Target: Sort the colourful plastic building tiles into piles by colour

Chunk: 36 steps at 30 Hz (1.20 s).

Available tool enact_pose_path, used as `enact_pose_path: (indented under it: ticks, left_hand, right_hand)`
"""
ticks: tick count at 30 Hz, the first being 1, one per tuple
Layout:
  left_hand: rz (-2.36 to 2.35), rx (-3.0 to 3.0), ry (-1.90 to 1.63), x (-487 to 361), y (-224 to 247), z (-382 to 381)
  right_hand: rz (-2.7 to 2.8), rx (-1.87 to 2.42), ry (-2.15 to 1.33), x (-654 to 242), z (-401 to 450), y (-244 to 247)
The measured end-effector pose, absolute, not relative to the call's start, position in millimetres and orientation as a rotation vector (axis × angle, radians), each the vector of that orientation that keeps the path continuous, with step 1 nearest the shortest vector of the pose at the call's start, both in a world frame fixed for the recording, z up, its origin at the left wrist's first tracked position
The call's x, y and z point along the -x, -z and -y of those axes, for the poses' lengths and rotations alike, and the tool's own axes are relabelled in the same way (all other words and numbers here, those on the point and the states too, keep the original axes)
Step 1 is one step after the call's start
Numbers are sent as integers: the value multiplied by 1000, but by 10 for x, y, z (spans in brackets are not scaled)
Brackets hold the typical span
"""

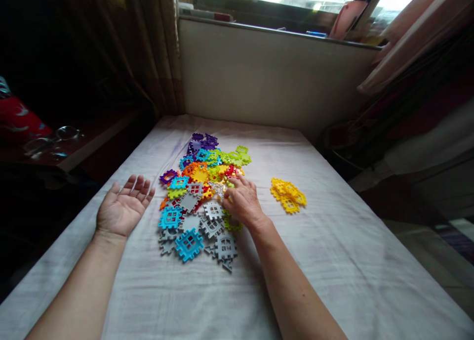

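Note:
A heap of flat plastic pieces with notched edges lies mid-table: purple pieces at the back, lime green pieces, an orange-yellow piece, blue pieces and grey pieces nearer me. My right hand reaches over the heap's right side, fingers bent down at the red and white pieces; its fingertips are partly hidden, and whether they grip a piece is unclear. Palm up, my left hand rests left of the heap, fingers apart, holding nothing. A separate yellow pile lies to the right.
A white cloth covers the table. Behind it stand a pale wall and a window sill with a pink cup. Eyeglasses and a red patterned item are on a dark surface at left. Curtains hang behind.

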<state>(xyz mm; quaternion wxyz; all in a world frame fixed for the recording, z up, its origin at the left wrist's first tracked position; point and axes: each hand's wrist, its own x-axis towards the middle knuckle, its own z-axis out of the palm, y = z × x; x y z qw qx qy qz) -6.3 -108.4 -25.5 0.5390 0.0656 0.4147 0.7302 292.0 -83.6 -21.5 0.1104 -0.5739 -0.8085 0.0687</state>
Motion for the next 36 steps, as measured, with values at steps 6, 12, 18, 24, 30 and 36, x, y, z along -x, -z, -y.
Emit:
enact_pose_path:
  ticks: [6, 12, 18, 24, 30, 36]
  left_hand:
    - [-969, -145, -1738, 55, 242, 1096]
    - [-984, -171, -1730, 50, 225, 1087]
    - [-998, -136, -1735, 20, 184, 1082]
    - [-1007, -170, -1728, 38, 213, 1086]
    - [-961, -166, -1733, 62, 246, 1083]
    - [-976, -168, -1730, 80, 272, 1082]
  right_hand:
    - [2347, 1691, -295, -3229, 847, -77]
    - [1784, 2297, -197, -3989, 811, -192]
    - [1461, 2502, -210, -4332, 754, -1]
    - [1594, 2510, -244, -4225, 697, 121]
    - [1684, 2520, -279, -4162, 731, -7]
    - [1922, 2036, -147, -3600, 757, -112]
